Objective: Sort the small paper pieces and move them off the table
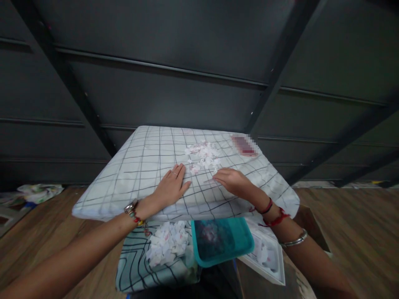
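Observation:
My left hand [173, 185] lies flat on the white checked cloth [140, 153], fingers stretched out and holding nothing. Just beyond it is a loose pile of small white paper-like pieces [204, 157], some with reddish marks. My right hand [232, 181] is closed in a pinch near the right front of this pile. From its fingertips a thin pointed tool [208, 180], which looks like tweezers, sticks out to the left, low over the cloth. Most of the tool is hidden by the hand.
Below the table edge, a larger heap of white pieces [168, 243] rests on a dark-lined green cloth [131, 265]. Beside it are a teal plastic box [246, 236] and a white box [263, 270] with contents. A blurred-out flat object [245, 145] lies back right. A dark panel wall [174, 91] stands behind.

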